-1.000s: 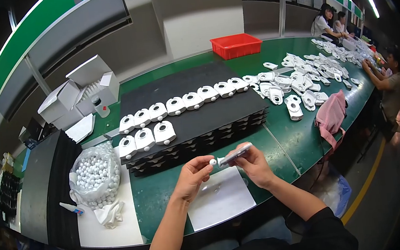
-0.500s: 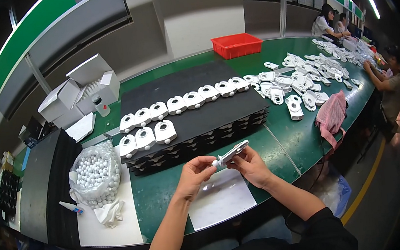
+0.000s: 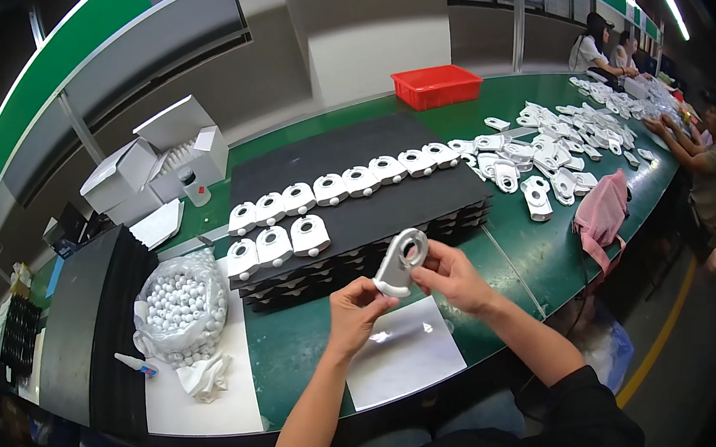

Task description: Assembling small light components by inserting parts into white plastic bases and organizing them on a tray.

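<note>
A white plastic part (image 3: 393, 270) with a round ring-shaped opening at its upper end is held up over the front of the bench, tilted to the right. My left hand (image 3: 354, 318) pinches its lower end between thumb and fingers; whether a small ball sits there is hidden. My right hand (image 3: 458, 279) grips the ringed side from the right. Below the hands lies a shiny white sheet (image 3: 407, 358). Behind them, similar white parts (image 3: 309, 235) stand in two rows on a stack of black foam boards (image 3: 362, 262).
To the left are a plastic bag of white balls (image 3: 179, 308), a small glue bottle (image 3: 135, 364) and a crumpled white cloth (image 3: 205, 377). Loose white parts (image 3: 534, 153) are heaped at right, near a pink bag (image 3: 601, 211). A red bin (image 3: 437, 87) stands behind; other people sit far right.
The white part has been turned from edge-on to show its broad face and ring, with its ringed end raised. The view has shifted slightly. Both hands keep hold of the part.
</note>
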`<state>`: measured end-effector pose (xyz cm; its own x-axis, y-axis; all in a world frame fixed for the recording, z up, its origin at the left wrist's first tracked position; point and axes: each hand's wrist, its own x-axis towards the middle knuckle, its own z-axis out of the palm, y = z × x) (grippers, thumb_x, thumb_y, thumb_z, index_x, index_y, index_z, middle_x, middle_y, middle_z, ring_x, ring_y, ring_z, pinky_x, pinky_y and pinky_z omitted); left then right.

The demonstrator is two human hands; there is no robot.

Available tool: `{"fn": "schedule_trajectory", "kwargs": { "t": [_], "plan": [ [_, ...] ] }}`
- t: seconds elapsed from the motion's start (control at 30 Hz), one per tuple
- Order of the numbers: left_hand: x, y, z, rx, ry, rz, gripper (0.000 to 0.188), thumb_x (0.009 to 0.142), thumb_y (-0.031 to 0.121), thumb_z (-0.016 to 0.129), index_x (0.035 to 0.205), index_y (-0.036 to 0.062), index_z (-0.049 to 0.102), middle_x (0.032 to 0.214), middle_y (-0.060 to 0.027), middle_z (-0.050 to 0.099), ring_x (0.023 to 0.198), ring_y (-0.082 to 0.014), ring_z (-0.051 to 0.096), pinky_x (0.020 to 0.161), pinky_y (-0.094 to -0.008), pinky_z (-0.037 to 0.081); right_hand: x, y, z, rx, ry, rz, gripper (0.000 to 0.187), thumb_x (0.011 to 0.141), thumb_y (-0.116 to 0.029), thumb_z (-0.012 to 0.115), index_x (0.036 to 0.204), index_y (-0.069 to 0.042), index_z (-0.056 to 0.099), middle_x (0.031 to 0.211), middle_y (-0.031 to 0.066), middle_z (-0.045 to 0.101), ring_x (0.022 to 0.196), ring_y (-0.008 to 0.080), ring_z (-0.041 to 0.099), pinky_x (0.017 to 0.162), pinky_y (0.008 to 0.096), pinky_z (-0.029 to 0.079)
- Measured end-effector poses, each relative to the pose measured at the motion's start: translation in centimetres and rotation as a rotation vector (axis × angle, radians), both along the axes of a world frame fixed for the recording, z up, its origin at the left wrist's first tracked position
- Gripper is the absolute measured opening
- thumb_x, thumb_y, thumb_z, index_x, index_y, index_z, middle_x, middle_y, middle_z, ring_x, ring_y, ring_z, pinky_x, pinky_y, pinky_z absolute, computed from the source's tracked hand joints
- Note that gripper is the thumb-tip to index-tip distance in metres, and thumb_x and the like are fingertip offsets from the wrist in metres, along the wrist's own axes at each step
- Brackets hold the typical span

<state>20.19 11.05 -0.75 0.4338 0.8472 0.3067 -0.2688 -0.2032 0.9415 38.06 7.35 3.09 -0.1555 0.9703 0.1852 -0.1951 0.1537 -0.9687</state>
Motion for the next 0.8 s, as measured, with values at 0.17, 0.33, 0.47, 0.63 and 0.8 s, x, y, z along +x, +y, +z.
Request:
{"fn": "schedule_trajectory", "kwargs": {
  "t": [0.17, 0.33, 0.47, 0.63, 0.8],
  "plan": [
    [-0.3, 0.6, -0.1, -0.166, -0.016, 0.120, 0.028, 0.076, 0.014, 0.066, 0.098, 0.0011, 0.056, 0.066, 0.0037, 0.050, 0.052, -0.0015, 0.038, 0.044, -0.0151, 0.027, -1.7, 4.9, 3.4, 0.109, -0.186, -0.078, 0.034, 0.081, -0.010, 0.055, 0.112, 0.000, 0.045, 0.071, -0.0012, 0.055, 0.060, 0.0036, 0.046, 0.053, 0.0181, 0.036],
    [-0.2, 0.9, -0.2, -0.219, 0.017, 0.120, 0.029, 0.089, 0.028, 0.048, 0.096, 0.0002, 0.054, 0.063, 0.0004, 0.049, 0.048, -0.0031, 0.036, 0.043, -0.0161, 0.028, -1.6, 11.2, 3.2, 0.062, -0.483, -0.203, 0.038, 0.075, -0.012, 0.059, 0.107, 0.007, 0.051, 0.073, 0.0086, 0.058, 0.063, 0.0105, 0.052, 0.055, 0.0230, 0.040],
    [-0.2, 0.9, -0.3, -0.222, 0.020, 0.160, 0.038, 0.091, 0.036, 0.041, 0.093, 0.0001, 0.054, 0.062, 0.0000, 0.048, 0.048, -0.0038, 0.036, 0.043, -0.0168, 0.029, -2.8, 13.7, 2.1, -0.018, -0.542, -0.181, 0.041, 0.071, -0.016, 0.062, 0.103, 0.009, 0.055, 0.084, 0.0181, 0.062, 0.076, 0.0194, 0.060, 0.068, 0.0278, 0.046],
    [-0.2, 1.1, -0.1, -0.258, 0.046, 0.207, 0.040, 0.092, 0.037, 0.038, 0.089, 0.0012, 0.055, 0.060, 0.0000, 0.048, 0.047, -0.0045, 0.037, 0.042, -0.0168, 0.029, -1.6, 14.0, 1.1, 0.300, -0.658, -0.385, 0.033, 0.070, -0.015, 0.064, 0.098, 0.002, 0.059, 0.086, 0.0124, 0.061, 0.074, 0.0213, 0.059, 0.068, 0.0293, 0.046],
    [-0.7, 1.1, -0.1, -0.210, 0.027, 0.256, 0.037, 0.092, 0.035, 0.039, 0.086, 0.0022, 0.056, 0.059, 0.0004, 0.048, 0.047, -0.0042, 0.037, 0.043, -0.0165, 0.029, 3.7, 10.2, 3.2, 0.640, -0.721, -0.648, 0.023, 0.075, -0.010, 0.060, 0.096, -0.001, 0.058, 0.090, 0.0106, 0.057, 0.073, 0.0191, 0.057, 0.067, 0.0290, 0.046]
  ]
}}
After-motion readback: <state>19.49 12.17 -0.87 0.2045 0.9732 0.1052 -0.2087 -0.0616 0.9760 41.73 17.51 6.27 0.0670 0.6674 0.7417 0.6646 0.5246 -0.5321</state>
